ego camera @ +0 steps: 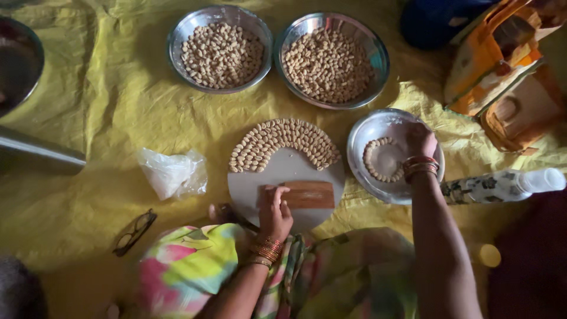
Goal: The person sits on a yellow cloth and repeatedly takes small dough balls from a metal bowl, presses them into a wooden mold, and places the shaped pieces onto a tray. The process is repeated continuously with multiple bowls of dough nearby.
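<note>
Fingers (276, 195) pressed flat on ridged wooden board (308, 194), over crumpled yellow sheet (112, 106).

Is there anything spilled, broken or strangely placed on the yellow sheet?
Nothing is spilled or broken. The only stray items are folded eyeglasses and a crumpled plastic bag lying loose on the yellow sheet, left of the round board.

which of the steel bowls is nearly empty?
The round steel bowl under the right hand: it holds only a ring of pale pieces, while the two steel bowls farther back are heaped full.
</note>
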